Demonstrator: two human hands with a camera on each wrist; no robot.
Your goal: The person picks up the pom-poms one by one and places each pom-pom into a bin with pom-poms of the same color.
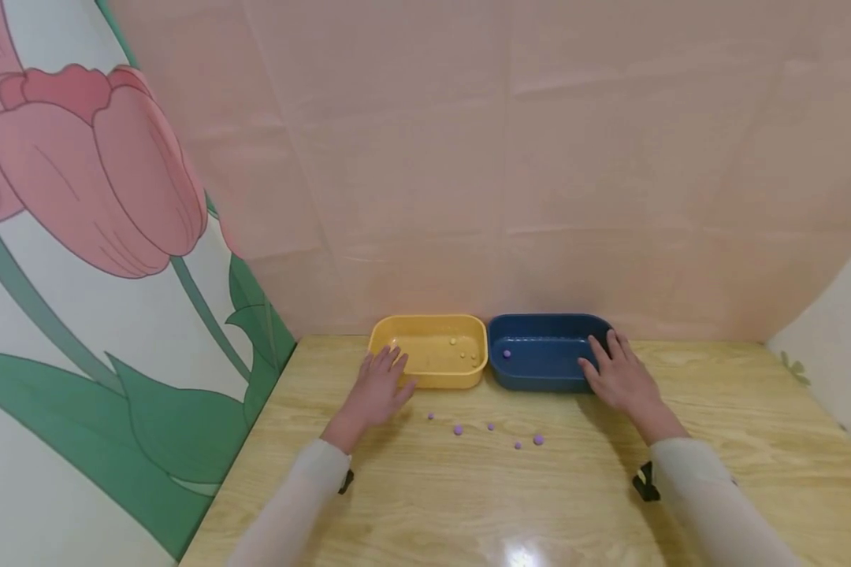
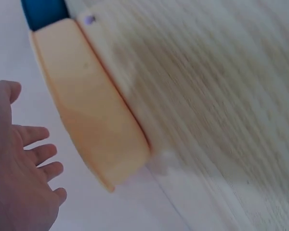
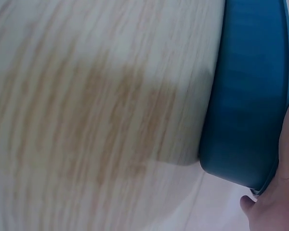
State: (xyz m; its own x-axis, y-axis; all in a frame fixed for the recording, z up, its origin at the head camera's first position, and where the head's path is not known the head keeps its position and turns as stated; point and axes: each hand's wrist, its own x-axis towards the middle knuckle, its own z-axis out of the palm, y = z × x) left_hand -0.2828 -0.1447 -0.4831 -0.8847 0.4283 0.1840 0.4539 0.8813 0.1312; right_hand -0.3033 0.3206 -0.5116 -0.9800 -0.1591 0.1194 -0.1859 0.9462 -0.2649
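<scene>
My left hand [image 1: 377, 387] hovers at the front left corner of a yellow tray [image 1: 432, 379], its fingers spread and holding nothing. In the left wrist view that hand appears apart from the tray's wall. Several tiny yellow balls [image 1: 453, 342] lie inside this tray. To its right stands a blue tray [image 1: 542, 384] with a purple ball [image 1: 507, 354] in it. My right hand [image 1: 622, 379] is at the blue tray's right end, fingers extended over the rim; whether it touches the rim is unclear. Several loose purple balls [image 1: 458, 430] lie on the table before the trays.
Both trays stand side by side at the back of the wood-grain table [image 1: 468, 504], against a pink cloth-like backdrop [image 1: 503, 173]. A wall panel with painted tulips [image 1: 99, 173] borders the left side. At the right is a white wall [image 1: 844, 339].
</scene>
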